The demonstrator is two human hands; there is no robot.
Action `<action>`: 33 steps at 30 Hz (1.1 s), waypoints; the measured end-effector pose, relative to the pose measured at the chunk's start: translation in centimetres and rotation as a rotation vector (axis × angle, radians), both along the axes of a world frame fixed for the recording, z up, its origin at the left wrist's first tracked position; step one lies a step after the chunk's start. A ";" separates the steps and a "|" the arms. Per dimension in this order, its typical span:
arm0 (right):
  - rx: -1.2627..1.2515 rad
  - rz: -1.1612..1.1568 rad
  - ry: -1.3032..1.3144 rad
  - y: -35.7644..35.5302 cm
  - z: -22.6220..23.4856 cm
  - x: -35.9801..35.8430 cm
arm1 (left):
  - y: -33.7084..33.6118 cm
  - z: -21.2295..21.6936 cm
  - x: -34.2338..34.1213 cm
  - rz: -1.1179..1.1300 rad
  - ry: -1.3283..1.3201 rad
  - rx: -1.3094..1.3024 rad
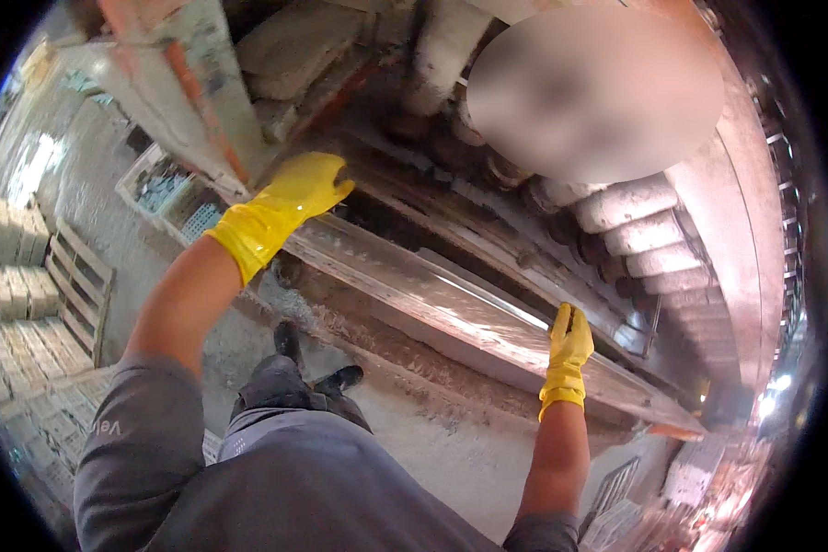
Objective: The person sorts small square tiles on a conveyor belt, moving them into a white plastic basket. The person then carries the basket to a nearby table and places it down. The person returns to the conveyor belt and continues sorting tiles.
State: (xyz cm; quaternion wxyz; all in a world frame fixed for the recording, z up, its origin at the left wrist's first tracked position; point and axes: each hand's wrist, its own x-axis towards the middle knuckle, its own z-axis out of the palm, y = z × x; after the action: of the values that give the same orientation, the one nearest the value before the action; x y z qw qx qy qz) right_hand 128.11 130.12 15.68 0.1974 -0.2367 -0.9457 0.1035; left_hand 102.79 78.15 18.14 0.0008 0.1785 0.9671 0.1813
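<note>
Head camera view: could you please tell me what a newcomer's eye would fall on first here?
Two bright yellow rubber gloves stand out: the left hand rests at the upper left end of a long shiny metal rail, and the right hand touches it at the lower right. Behind the rail, a row of pale dusty rollers runs along the right.

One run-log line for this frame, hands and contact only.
left hand: yellow glove, resting on long metal rail | right hand: yellow glove, touching same rail farther along | grip closure: unclear

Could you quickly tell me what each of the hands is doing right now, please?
Left hand: yellow-gloved, fingers closed over the far end of the long metal rail.
Right hand: yellow-gloved, resting on the same rail; grip cannot be told.
</note>
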 end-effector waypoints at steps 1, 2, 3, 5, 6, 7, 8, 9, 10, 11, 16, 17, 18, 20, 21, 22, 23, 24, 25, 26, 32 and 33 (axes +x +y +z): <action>-0.018 -0.015 -0.019 -0.2 0.1 -0.3 | -0.1 1.0 0.2 0.019 -0.007 -0.030; -0.033 -0.028 -0.044 0.0 0.2 -0.3 | 0.0 1.1 0.7 0.033 0.030 0.004; -0.016 -0.029 -0.060 0.2 0.2 -0.3 | -0.3 1.1 1.2 0.043 0.063 0.036; 0.015 -0.031 -0.096 0.2 0.5 -1.0 | -1.0 1.7 1.5 0.067 0.099 0.082; 0.030 -0.025 -0.117 -0.3 0.4 -1.7 | -1.5 2.5 1.4 0.087 0.100 0.097; -0.056 0.014 -0.112 -1.4 0.9 -2.3 | -2.3 2.6 0.9 0.108 0.100 0.117; -0.050 0.038 -0.107 -2.2 0.8 -3.1 | -3.5 1.8 0.0 0.110 0.149 0.141; -0.029 0.043 -0.102 -2.4 0.7 -2.7 | -4.2 0.4 -0.9 0.097 0.196 0.183; -0.012 0.052 -0.100 -3.1 0.6 -2.9 | -4.9 0.3 -1.5 0.086 0.130 0.161; -0.183 0.017 -0.183 -4.9 1.5 -3.5 | -6.3 0.6 -1.9 0.082 0.063 0.133; -0.255 0.086 -0.229 -10.4 1.0 -5.8 | -10.8 -2.6 -3.8 0.119 0.115 0.289; -0.207 0.108 -0.265 -10.6 1.3 -6.4 | -11.1 -2.8 -4.2 0.129 0.122 0.319; -0.160 0.130 -0.302 -10.7 1.6 -6.8 | -11.4 -3.0 -4.5 0.133 0.099 0.316; -0.268 0.093 -0.296 -11.1 1.4 -7.3 | -11.8 -2.8 -5.3 0.129 0.062 0.301; -0.329 0.070 -0.286 -11.3 1.2 -7.4 | -11.9 -3.0 -5.7 0.119 0.066 0.319; -0.251 0.106 -0.273 -10.9 0.9 -7.7 | -11.9 -3.2 -5.9 0.106 0.069 0.338; -0.184 0.132 -0.255 -10.6 0.5 -8.0 | -11.6 -2.9 -6.2 0.080 0.074 0.349; -0.115 0.154 -0.239 -10.0 0.3 -7.7 | -11.2 -2.6 -6.5 0.085 0.008 0.334; -0.135 0.153 -0.256 -9.1 0.2 -7.3 | -10.8 -2.3 -6.8 0.085 -0.058 0.318; -0.165 0.163 -0.270 -10.0 1.1 -9.0 | -9.8 -1.8 -7.4 0.095 -0.120 0.290; -0.175 -0.037 -0.193 -9.2 0.9 -9.1 | -5.1 -7.0 -16.7 0.092 0.192 0.441; -0.176 -0.033 -0.139 -8.0 0.0 -9.7 | -3.8 -7.9 -21.0 0.158 0.037 0.374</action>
State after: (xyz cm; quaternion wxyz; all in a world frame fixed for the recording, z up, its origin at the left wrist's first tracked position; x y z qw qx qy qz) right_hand 118.46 122.10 15.65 0.1113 -0.2753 -0.9404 0.1660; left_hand 81.80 74.37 10.27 -0.0644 0.1024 0.9274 0.3539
